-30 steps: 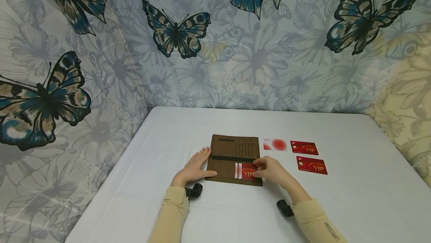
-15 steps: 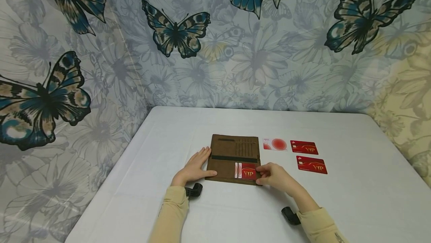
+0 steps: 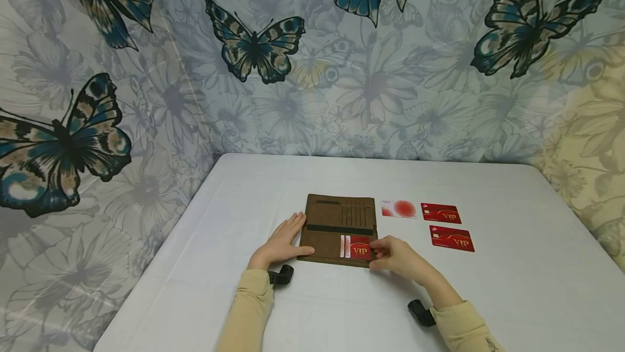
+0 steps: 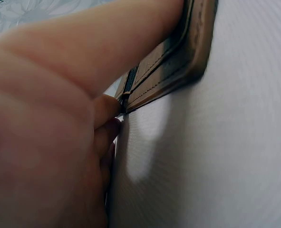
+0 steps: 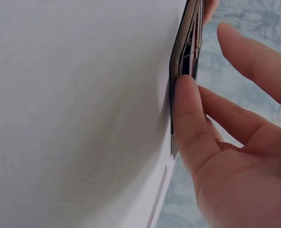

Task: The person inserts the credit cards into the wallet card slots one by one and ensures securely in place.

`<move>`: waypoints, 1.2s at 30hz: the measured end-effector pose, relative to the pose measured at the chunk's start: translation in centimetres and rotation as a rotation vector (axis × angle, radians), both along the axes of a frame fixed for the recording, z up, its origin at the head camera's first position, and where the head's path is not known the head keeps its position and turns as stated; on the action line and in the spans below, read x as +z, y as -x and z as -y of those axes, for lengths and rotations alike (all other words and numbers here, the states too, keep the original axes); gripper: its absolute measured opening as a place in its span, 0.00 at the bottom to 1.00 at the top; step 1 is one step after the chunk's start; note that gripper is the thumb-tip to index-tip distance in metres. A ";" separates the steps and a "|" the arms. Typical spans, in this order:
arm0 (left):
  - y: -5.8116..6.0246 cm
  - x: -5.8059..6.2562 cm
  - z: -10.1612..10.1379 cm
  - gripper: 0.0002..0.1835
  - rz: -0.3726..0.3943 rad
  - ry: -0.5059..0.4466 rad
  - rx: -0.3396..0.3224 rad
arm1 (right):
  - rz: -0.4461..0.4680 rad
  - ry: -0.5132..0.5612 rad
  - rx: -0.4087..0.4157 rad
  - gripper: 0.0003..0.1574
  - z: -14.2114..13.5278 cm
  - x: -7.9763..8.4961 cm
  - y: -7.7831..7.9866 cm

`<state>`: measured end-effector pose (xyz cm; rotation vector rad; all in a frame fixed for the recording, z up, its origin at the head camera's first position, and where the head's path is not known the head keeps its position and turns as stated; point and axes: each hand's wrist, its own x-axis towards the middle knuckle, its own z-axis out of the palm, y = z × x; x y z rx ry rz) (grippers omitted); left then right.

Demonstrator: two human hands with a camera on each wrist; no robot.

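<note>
An unfolded brown wallet [image 3: 322,241] lies on the table, with card slots across its far half. In its near half sits a red VIP card [image 3: 360,248], with pale strips of other cards showing at its left. My left hand [image 3: 280,241] rests at the wallet's left edge, fingers extended and thumb across the near-left part. At the near-right edge, my right hand [image 3: 397,254] grips the wallet between thumb and curled fingers. Seen from the right wrist, the thumb [image 5: 188,97] touches the wallet's layered edge [image 5: 185,52], which stands slightly parted.
Right of the wallet lie a white-and-red card [image 3: 399,209] and two red VIP cards, the far one [image 3: 441,213] and the near one [image 3: 451,238]. A white cloth covers the table [image 3: 195,287]. Behind it hangs a butterfly-print backdrop [image 3: 371,97].
My right hand has left the VIP card for the wallet's right edge, then shifted slightly left there. The near-right corner has drawn slightly inward. My left hand has stayed put.
</note>
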<state>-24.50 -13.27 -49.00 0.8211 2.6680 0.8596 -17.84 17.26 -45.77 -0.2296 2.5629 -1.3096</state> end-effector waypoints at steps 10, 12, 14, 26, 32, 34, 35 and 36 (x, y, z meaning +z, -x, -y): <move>0.0 0.0 0.0 0.50 0.000 -0.003 -0.001 | -0.013 0.052 0.060 0.33 0.5 0.2 0.0; 0.0 0.0 0.0 0.50 -0.004 0.001 -0.001 | -0.009 0.061 0.066 0.33 0.6 0.3 0.0; 0.1 -0.1 0.0 0.50 -0.006 0.001 0.000 | -0.007 0.065 0.070 0.33 0.7 0.2 0.1; 0.2 -0.3 0.0 0.51 -0.008 0.004 -0.002 | -0.007 0.088 0.105 0.33 1.2 0.2 0.5; 0.4 -0.4 0.0 0.51 -0.009 0.017 -0.002 | 0.016 0.099 0.108 0.35 1.3 0.3 0.4; 0.3 -0.4 0.0 0.51 -0.004 0.018 -0.002 | 0.021 0.100 0.108 0.36 1.4 0.4 0.4; 0.3 -0.4 0.0 0.51 -0.005 0.012 -0.003 | 0.022 0.099 0.108 0.36 1.4 0.4 0.4; 0.3 -0.4 0.0 0.51 -0.003 0.017 -0.002 | 0.023 0.099 0.109 0.36 1.4 0.4 0.4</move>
